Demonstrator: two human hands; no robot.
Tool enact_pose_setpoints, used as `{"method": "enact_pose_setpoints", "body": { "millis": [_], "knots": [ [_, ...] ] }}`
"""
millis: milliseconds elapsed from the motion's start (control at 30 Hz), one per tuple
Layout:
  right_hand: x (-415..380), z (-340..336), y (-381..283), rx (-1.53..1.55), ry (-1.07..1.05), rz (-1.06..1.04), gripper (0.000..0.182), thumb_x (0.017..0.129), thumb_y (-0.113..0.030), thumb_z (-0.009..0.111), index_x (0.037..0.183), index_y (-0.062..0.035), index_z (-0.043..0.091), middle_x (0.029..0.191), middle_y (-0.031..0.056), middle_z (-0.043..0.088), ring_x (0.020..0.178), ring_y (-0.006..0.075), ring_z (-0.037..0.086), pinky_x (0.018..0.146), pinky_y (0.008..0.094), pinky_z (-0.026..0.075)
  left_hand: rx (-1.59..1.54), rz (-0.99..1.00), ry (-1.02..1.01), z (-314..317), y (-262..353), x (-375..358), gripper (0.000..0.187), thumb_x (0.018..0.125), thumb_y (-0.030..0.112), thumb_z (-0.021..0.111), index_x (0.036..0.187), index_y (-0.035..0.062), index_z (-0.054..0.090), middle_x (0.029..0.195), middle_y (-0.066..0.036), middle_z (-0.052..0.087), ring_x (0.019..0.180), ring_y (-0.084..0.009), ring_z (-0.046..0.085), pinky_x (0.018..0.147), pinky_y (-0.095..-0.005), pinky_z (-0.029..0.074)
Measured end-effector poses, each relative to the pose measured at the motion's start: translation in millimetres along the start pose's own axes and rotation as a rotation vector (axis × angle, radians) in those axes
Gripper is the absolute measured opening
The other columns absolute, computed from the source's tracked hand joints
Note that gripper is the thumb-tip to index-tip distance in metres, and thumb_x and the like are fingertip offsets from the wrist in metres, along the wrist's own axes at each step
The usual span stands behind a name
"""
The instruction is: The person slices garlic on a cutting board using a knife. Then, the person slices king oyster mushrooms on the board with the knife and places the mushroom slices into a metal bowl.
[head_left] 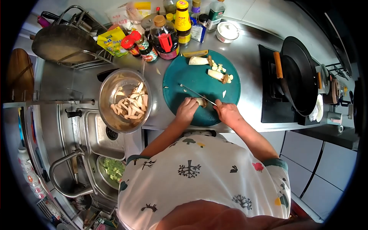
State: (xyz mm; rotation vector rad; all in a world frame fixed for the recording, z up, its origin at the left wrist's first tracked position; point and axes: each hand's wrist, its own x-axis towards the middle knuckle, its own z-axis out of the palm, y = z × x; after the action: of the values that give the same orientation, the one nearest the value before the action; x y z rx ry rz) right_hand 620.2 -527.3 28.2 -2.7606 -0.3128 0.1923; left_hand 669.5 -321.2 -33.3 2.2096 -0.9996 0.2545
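Note:
A round green cutting board [178,73] lies on the counter in front of me. Near its front edge, my left hand [186,110] is closed over a king oyster mushroom [201,102], fingers curled and pressing it down. My right hand [227,112] grips a knife [196,92], whose thin blade points up and left across the board, close beside the mushroom. Two more mushroom pieces, one upper [198,61] and one lower [217,75], lie toward the back, next to chopped garlic-like bits [219,68]. My right hand covers the knife's handle.
Left of the board, a steel bowl [107,85] contains sliced mushroom [133,105]. Beyond it is a sink [96,132] with a bowl of green vegetables [113,168]. Sauce bottles [164,36] and a white container [227,31] line the back. A wok [297,76] sits on the stove at right.

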Motion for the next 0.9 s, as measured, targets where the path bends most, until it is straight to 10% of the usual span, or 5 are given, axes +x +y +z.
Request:
{"method": "enact_pose_setpoints", "body": {
  "millis": [900],
  "knots": [
    [7,25,-26,0.033,-0.019,0.126,0.019,0.091,-0.019,0.053,0.086,-0.0021,0.047,0.061,0.0189,0.06,0.059,0.0374,0.061,0.052,0.0455,0.048,-0.059,-0.031,0.002,-7,-2,1,0.02,0.073,0.004,0.053,0.092,0.0013,0.06,0.099,-0.012,0.059,0.089,-0.0288,0.056,0.077,-0.0357,0.05]
  ]
}}
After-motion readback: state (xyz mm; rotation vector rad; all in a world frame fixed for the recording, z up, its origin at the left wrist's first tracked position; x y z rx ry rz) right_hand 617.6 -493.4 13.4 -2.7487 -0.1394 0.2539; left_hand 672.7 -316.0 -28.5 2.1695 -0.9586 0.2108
